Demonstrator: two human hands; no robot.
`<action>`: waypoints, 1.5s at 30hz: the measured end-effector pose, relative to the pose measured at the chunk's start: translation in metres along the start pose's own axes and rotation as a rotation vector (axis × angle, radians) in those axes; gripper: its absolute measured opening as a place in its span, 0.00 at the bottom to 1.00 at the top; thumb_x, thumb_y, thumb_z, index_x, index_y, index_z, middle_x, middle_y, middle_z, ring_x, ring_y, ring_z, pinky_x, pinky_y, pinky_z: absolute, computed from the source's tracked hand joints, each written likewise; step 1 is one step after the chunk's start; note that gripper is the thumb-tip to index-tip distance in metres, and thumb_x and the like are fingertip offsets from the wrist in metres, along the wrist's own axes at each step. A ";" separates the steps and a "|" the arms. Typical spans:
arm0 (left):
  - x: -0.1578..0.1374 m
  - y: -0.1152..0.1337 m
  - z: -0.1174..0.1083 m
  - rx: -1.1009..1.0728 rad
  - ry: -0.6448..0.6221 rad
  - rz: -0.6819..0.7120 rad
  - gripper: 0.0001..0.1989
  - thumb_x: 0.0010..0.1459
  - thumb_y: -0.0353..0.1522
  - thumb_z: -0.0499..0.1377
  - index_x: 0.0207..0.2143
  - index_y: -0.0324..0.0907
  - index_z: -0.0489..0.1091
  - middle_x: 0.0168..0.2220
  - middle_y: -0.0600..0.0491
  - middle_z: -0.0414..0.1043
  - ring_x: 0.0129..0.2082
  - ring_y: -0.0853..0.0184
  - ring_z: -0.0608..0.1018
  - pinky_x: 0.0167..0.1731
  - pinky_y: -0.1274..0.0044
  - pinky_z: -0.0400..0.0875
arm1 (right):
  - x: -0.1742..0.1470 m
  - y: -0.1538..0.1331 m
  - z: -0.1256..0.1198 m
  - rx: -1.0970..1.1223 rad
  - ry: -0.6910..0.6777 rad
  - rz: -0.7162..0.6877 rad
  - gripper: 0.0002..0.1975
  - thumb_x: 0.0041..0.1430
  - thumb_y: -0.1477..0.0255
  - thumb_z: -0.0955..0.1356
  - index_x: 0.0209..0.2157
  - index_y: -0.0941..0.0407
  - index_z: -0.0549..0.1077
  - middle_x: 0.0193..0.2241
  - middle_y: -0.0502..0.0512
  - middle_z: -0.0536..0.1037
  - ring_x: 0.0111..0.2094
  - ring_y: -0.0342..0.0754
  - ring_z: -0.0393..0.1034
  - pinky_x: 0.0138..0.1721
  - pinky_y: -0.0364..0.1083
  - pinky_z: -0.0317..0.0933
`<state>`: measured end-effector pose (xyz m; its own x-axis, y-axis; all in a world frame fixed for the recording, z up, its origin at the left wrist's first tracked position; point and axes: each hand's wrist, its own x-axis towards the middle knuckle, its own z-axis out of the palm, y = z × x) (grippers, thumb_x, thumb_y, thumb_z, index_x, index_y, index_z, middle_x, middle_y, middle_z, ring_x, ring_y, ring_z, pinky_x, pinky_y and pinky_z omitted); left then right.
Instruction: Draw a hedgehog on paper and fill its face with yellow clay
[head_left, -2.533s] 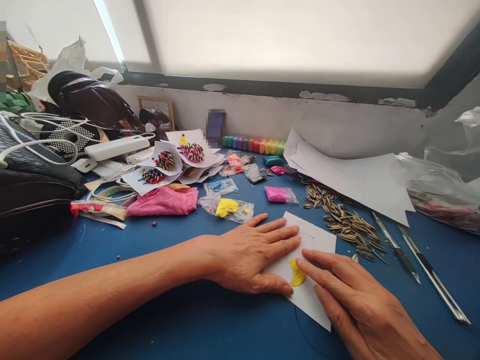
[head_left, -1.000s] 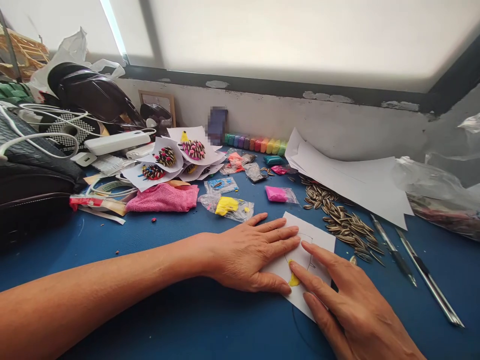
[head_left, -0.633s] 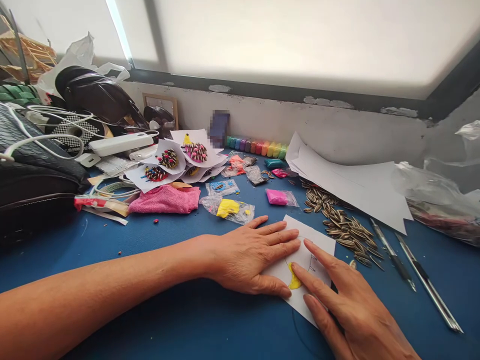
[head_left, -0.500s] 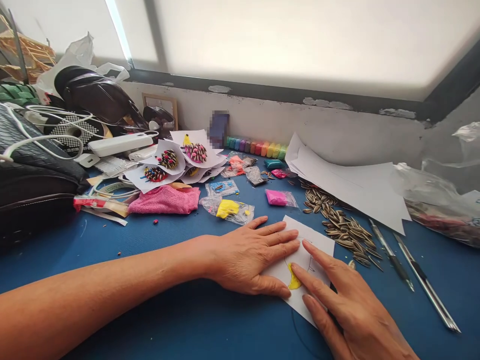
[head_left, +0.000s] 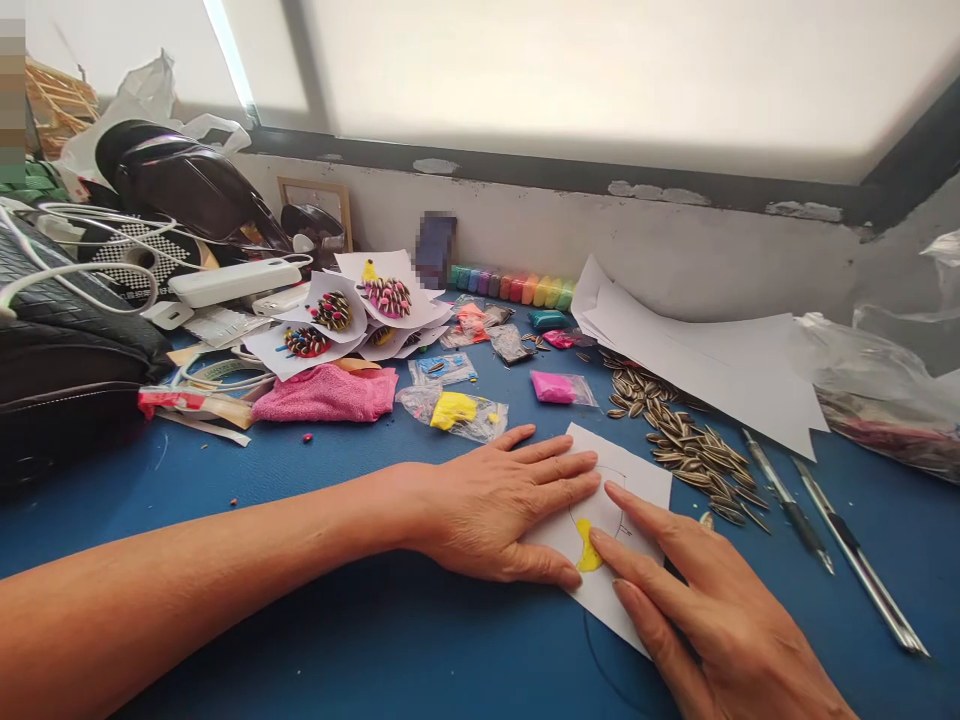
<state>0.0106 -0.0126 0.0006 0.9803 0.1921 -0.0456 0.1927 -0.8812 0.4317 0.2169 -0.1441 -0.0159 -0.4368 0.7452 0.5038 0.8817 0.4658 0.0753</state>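
Observation:
A small white sheet of paper (head_left: 645,475) with a pencil-thin outline drawn on it lies on the blue table. My left hand (head_left: 510,510) rests flat across its left side, fingers spread. On the lower part of the outline sits a flattened patch of yellow modelling clay (head_left: 587,550). My right hand (head_left: 697,590) is over the paper's right side, fingers extended, with a fingertip against the clay's right edge. Beyond the paper is an opened bag of yellow clay (head_left: 454,410). A pile of sunflower seeds (head_left: 694,455) lies to the right.
A pen (head_left: 787,500) and a craft knife (head_left: 859,555) lie at the right, below larger white sheets (head_left: 697,350). Pink clay in a bag (head_left: 555,387) is behind the paper. At the left are a pink cloth (head_left: 326,393), seed-covered clay figures (head_left: 386,297) and a black bag (head_left: 67,370).
My right fingertip has shifted slightly along the yellow clay, and the patch looks a little narrower in its middle. My left hand stays flat. The view has tilted slightly.

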 end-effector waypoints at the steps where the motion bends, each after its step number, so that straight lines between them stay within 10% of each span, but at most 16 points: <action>1: 0.000 0.000 0.000 0.000 -0.005 -0.003 0.40 0.65 0.51 0.47 0.69 0.36 0.40 0.70 0.49 0.33 0.70 0.58 0.38 0.67 0.59 0.30 | 0.001 0.000 0.000 0.006 0.009 0.000 0.16 0.64 0.71 0.63 0.47 0.56 0.78 0.55 0.66 0.74 0.52 0.54 0.72 0.46 0.52 0.70; 45: 0.000 0.000 0.000 0.029 -0.004 -0.004 0.41 0.65 0.51 0.47 0.69 0.37 0.39 0.70 0.48 0.34 0.70 0.58 0.38 0.67 0.58 0.31 | -0.002 0.001 0.001 -0.061 -0.007 -0.015 0.18 0.65 0.67 0.62 0.52 0.55 0.77 0.57 0.64 0.72 0.56 0.57 0.69 0.50 0.55 0.68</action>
<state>0.0110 -0.0130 0.0004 0.9798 0.1936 -0.0507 0.1974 -0.8926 0.4054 0.2180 -0.1448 -0.0171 -0.4512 0.7420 0.4959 0.8842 0.4471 0.1354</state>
